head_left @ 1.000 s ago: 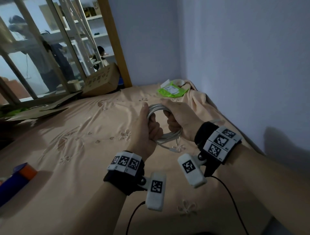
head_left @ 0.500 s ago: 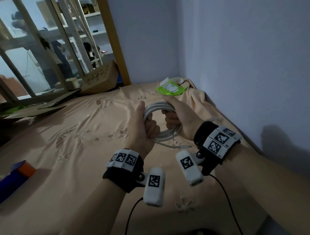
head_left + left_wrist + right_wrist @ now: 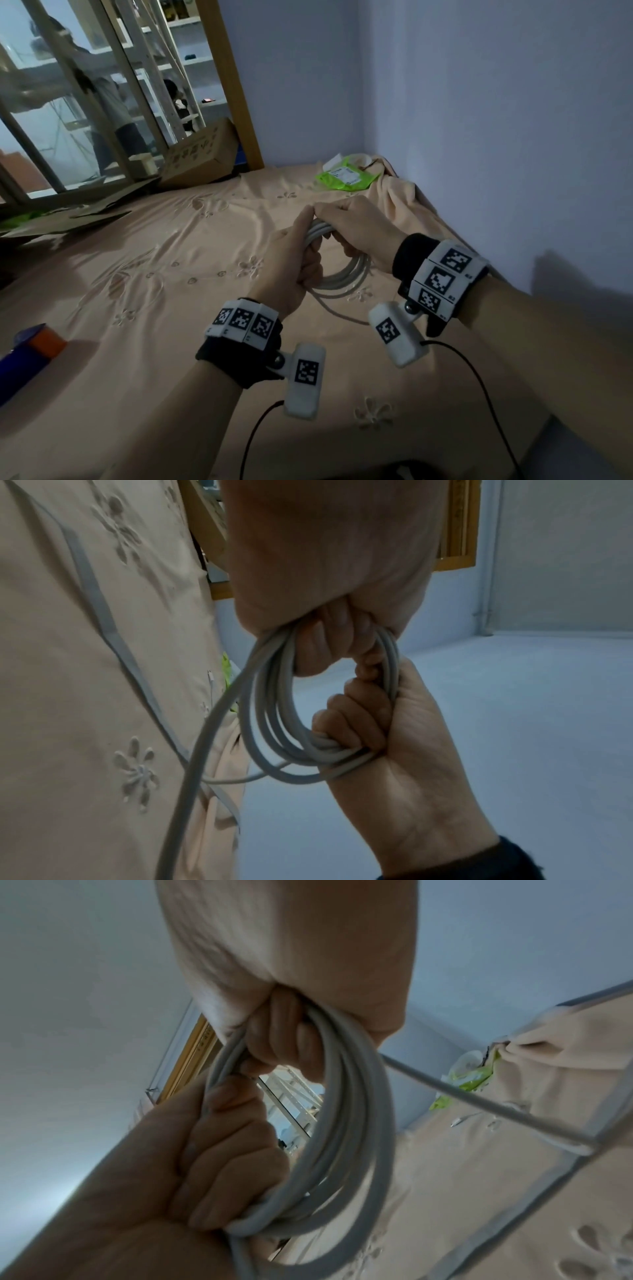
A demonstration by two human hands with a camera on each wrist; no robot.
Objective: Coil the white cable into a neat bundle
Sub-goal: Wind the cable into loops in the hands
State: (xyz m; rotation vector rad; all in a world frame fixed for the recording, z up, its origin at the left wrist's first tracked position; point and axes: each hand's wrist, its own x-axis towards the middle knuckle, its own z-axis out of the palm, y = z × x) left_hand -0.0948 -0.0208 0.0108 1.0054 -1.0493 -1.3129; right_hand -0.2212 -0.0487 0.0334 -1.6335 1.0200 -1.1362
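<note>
My left hand (image 3: pixel 291 263) and right hand (image 3: pixel 363 233) both grip the coiled white cable (image 3: pixel 346 274), fingers curled through the loops

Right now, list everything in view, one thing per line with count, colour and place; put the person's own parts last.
white cable: one, white, coiled in loops held above the bed, a loose strand trailing down to the sheet
bed sheet: one, peach with embossed flowers, covering the bed
green packet: one, bright green with a white label, far end of the bed near the wall corner
cardboard box: one, brown, leaning at the far left edge of the bed
blue and orange object: one, near left edge of the bed
left hand: one, grips the coil's left side
right hand: one, grips the coil's top
wrist bands: two, black with white marker tags, one on each wrist
</note>
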